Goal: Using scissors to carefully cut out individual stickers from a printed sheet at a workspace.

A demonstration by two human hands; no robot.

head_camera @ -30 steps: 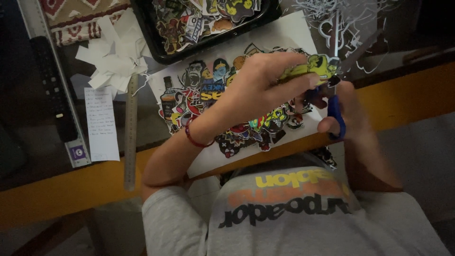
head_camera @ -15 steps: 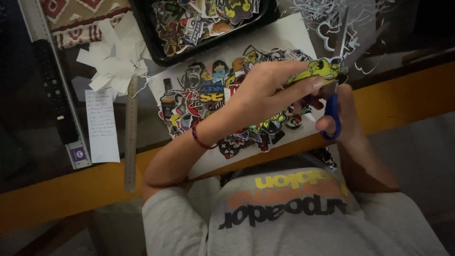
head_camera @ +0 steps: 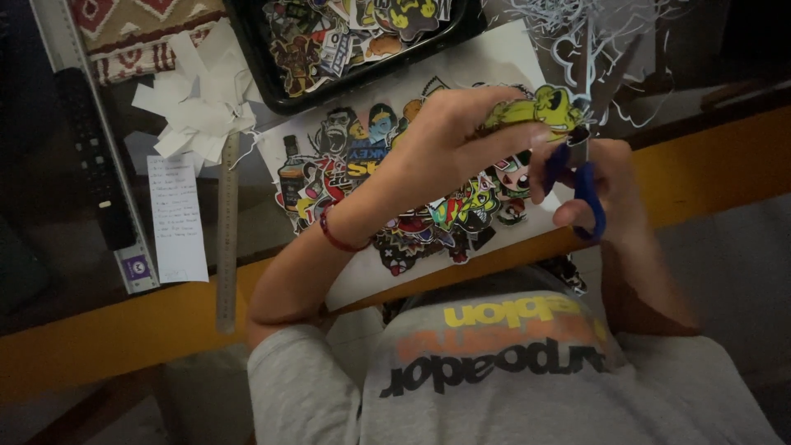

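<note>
My left hand (head_camera: 449,136) pinches a yellow-green cartoon sticker (head_camera: 540,107) above a white sheet covered with colourful stickers (head_camera: 387,169). A red band circles that wrist. My right hand (head_camera: 606,185) has its fingers through the blue handles of a pair of scissors (head_camera: 585,185), whose blades point up past the sticker's right edge. Both hands hover close together over the right part of the sheet. The blade tips are hard to make out against the dark background.
A black tray (head_camera: 272,78) of cut-out stickers lies behind the sheet. White paper scraps (head_camera: 198,107), a metal ruler (head_camera: 228,239), a printed paper slip (head_camera: 177,218) and a dark remote (head_camera: 91,156) sit on the left. Thin white offcuts (head_camera: 577,33) lie back right. An orange desk edge (head_camera: 99,338) runs along the front.
Both hands have stayed together over the sheet. The yellow-green sticker has turned slightly in my left fingers, and the scissor handles have shifted a little.
</note>
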